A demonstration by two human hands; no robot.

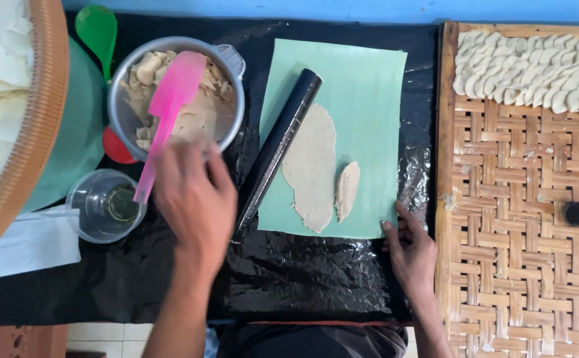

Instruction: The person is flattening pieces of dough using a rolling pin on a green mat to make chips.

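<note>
Your left hand (193, 199) closes fingers on pink spatula (167, 113), blade resting in metal bowl (230, 122) of dough scraps at 11 o'clock. Right hand (412, 248) lies open, empty, fingertips pinning green sheet (369, 99) corner at 4 o'clock. Risk: sheet skids on glossy black plastic (289, 272) if you lift; roller (276, 149) may roll off; spatula handle could tip cup (104, 205). Dough (311, 166) at centre: thin, pale, ragged-edged, small slice beside.

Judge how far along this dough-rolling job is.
Done: shaped pieces fill the top of the woven tray, and one dough sheet lies rolled flat on the green mat. In hand: the left hand holds a pink spatula over the metal bowl; the right hand steadies the mat. Left: most of the tray is unfilled.
</note>
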